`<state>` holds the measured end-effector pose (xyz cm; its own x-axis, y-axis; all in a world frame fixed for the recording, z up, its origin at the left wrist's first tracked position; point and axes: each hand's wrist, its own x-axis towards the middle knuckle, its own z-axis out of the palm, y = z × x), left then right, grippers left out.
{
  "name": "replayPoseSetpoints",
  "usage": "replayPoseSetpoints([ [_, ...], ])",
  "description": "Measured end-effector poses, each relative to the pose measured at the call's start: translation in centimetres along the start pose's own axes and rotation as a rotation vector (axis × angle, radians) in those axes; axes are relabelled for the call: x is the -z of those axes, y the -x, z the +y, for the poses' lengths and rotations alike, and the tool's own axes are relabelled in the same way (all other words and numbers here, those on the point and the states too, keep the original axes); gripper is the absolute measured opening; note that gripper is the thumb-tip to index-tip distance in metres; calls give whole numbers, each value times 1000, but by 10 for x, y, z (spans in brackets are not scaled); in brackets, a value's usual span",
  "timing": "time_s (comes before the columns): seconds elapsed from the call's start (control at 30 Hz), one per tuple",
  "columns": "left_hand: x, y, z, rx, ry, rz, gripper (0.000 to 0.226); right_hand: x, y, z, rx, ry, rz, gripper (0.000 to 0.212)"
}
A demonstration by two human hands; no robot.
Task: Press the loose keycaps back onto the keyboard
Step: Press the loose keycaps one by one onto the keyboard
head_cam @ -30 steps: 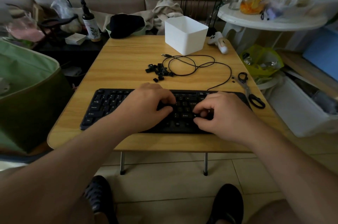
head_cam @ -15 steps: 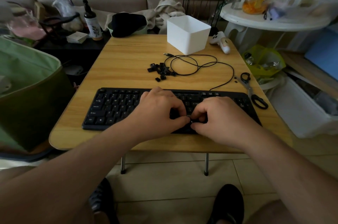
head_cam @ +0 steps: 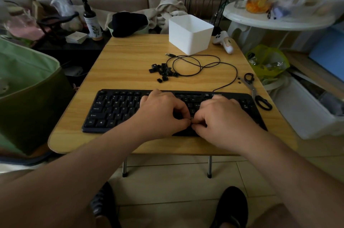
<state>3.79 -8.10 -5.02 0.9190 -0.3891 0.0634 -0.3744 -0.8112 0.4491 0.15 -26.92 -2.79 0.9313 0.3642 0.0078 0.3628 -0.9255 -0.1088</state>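
A black keyboard [head_cam: 115,110] lies across the near half of the wooden table [head_cam: 130,56]. Both of my hands hover over its middle with curled fingers. The thumb and forefinger tips of my left hand [head_cam: 160,114] and my right hand [head_cam: 223,120] meet at one spot in the lower key rows and pinch a small black keycap [head_cam: 191,119] there. My hands hide the keys beneath them. A pile of several loose keycaps [head_cam: 163,71] lies on the table beyond the keyboard.
The keyboard's cable [head_cam: 201,66] loops behind it, next to a white box [head_cam: 189,36]. Scissors [head_cam: 256,93] lie at the right edge with two small black bits beside them, and a white controller [head_cam: 225,41] sits at the far right corner. Clutter surrounds the table.
Both hands have drawn toward the keyboard's front rows and closed in on each other. Their fingertips now meet on one small keycap.
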Motion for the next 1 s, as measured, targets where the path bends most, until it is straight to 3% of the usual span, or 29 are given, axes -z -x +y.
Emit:
replayPoseSetpoints([
  [0.2, 4, -5, 0, 9, -11, -9, 10, -7, -1, 8, -27, -156, 15, 13],
  [0.43, 22, -18, -25, 69, 87, 72, 9, 0, -2, 30, -285, -525, 123, 9],
  [0.63, 20, -34, -35, 98, 44, 107, 5, -6, -8, 18, -309, -408, 72, 39],
  [0.73, 25, -45, -41, 111, 40, 141, 2, -3, -10, 16, -319, -405, 73, 42],
  [1.0, 35, -72, -61, 204, -32, 133, 31, -4, -17, 20, -299, -512, 114, 40],
])
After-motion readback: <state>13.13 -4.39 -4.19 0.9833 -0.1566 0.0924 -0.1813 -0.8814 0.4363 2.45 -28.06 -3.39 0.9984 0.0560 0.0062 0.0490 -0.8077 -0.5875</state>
